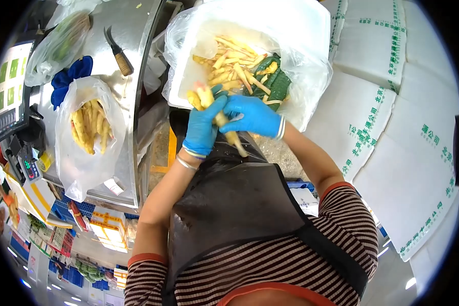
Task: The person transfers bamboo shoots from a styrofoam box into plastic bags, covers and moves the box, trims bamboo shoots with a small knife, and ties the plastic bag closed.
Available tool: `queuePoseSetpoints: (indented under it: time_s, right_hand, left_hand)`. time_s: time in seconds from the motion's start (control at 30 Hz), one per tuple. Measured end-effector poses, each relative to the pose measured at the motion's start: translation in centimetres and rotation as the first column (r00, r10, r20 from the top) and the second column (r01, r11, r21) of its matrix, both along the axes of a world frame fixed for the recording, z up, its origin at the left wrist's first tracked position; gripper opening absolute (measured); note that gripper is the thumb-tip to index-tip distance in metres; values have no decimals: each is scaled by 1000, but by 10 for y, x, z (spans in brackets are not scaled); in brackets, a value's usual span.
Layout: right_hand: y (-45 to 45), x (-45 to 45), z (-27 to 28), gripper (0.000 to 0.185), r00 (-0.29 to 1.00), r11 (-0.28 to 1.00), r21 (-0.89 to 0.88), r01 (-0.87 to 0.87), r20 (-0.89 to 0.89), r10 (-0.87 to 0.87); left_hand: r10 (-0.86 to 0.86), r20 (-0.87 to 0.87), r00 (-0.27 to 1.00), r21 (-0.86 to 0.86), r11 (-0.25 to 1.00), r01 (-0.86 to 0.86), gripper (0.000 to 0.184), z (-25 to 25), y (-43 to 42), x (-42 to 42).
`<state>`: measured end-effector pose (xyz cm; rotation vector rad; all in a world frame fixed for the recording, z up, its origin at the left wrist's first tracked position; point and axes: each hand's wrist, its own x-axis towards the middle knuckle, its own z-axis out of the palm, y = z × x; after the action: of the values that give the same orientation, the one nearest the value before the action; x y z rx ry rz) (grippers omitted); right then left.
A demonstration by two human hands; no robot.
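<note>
Pale yellow roots [233,138] sat clamped in the gloved left hand [203,128], above the dark apron [234,201]; the right hand [252,116] curled its fingers against the longest, though I couldn't tell whether they pinched it. I judged it light and stiff, perhaps slick under gloves and brittle at the thin end, so I favoured its thick middle. Beyond, more pieces [232,61] lay inside the white box [313,30].

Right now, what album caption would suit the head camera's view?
Blue-gloved left hand grips yellow produce, right hand against it, by a white box.
</note>
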<state>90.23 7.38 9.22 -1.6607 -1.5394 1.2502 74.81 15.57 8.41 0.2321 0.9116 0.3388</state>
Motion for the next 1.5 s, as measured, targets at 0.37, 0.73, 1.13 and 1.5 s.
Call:
queuePoseSetpoints:
  time_s: [0.37, 0.73, 1.13, 1.5]
  right_hand:
    - [73, 73, -153, 43, 719, 856, -471, 212, 669, 189]
    - [-2, 82, -130, 31, 703, 820, 36, 571, 494, -511]
    - [39, 98, -156, 38, 797, 765, -416, 491, 570, -201]
    - [73, 67, -183, 30, 683, 852, 176, 493, 529, -504]
  left_hand:
    - [-97, 99, 990, 41, 995, 93, 58, -4, 25, -12]
    - [21, 334, 942, -71, 997, 3, 58, -19, 19, -14]
    - [-94, 310, 946, -11, 995, 103, 64, -24, 19, -13]
    - [-50, 345, 937, -56, 996, 74, 61, -25, 20, -16]
